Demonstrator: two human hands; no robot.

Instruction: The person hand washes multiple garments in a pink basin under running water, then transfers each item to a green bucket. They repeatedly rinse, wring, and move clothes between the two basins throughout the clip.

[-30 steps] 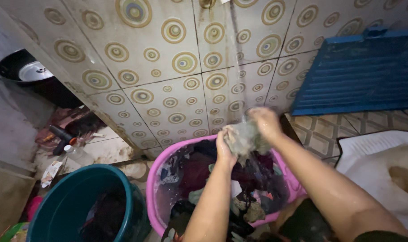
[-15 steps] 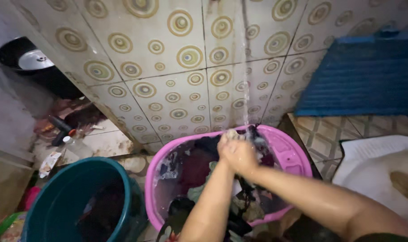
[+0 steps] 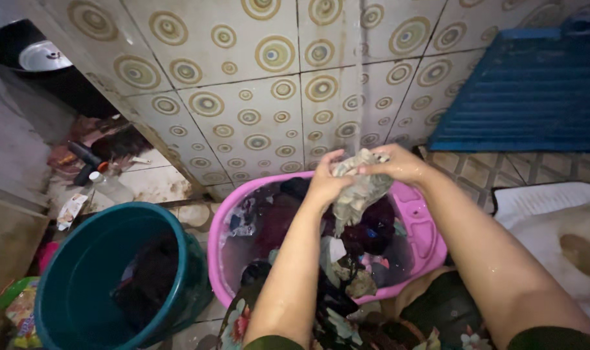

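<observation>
Gripping a wet grey cloth [image 3: 358, 188] between them, both hands hover above the far rim of a pink basin [image 3: 417, 220] packed with soaked, mostly dark laundry [image 3: 347, 259]. The left hand [image 3: 325, 183] has its fingers curled tight around the cloth's left edge, thumb on top, while the right hand [image 3: 399, 165] pinches the bunched upper end from the other side, fingers pressed together over the fabric. The cloth hangs down from this shared grip, its lower end dangling just above the clothes in the basin, and a thin stream of water [image 3: 360, 78] runs down in front of the wall toward it. Both forearms are wet and reach forward from the bottom of the view. To the left of the pink basin, just beside it, stands a teal bucket [image 3: 68, 285] with dark clothing lying in it. Behind everything rises a tiled wall [image 3: 243, 84] patterned with concentric rings. A blue ribbed board [image 3: 528, 91] leans against the wall on the right, and a white squat pan [image 3: 561, 240] lies on the floor below it. Near the left, a clear plastic bottle [image 3: 108, 188] lies on the dirty floor among some clutter.
</observation>
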